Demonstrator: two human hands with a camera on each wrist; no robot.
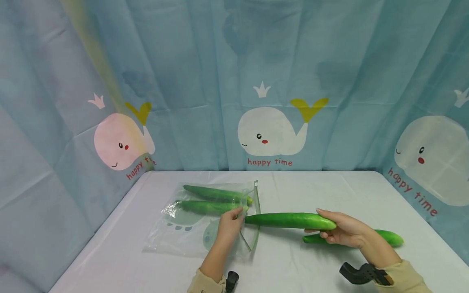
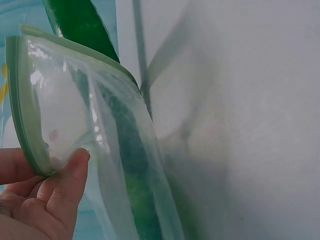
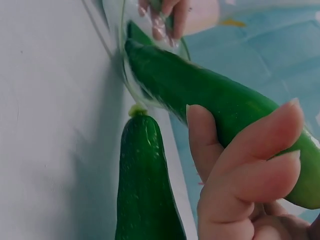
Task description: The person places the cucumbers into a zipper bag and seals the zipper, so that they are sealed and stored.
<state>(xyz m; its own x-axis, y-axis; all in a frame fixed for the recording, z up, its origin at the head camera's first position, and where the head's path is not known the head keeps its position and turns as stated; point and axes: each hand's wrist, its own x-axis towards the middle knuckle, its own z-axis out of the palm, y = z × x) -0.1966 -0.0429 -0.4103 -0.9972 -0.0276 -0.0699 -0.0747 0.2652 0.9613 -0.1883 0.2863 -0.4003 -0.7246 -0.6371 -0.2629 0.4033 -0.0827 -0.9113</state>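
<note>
A clear zip bag [image 1: 190, 240] with a green rim lies on the table, two cucumbers [image 1: 205, 207] inside. The left hand [image 1: 229, 226] pinches the bag's edge by its mouth, which gapes to the right; the left wrist view shows thumb and fingers [image 2: 75, 175] on the film below the green rim [image 2: 25, 125]. The right hand [image 1: 344, 228] grips the pale end of another cucumber [image 1: 289, 220], held level, its dark tip at the bag's mouth. In the right wrist view that cucumber [image 3: 200, 90] reaches the opening. One more cucumber [image 1: 390, 237] lies beneath the right hand, partly hidden.
A white-covered table [image 1: 311, 187] carries everything. Behind and beside it hangs a blue curtain [image 1: 190, 134] printed with white whales. Dark wrist straps or mounts [image 1: 362, 273] show at both sleeves.
</note>
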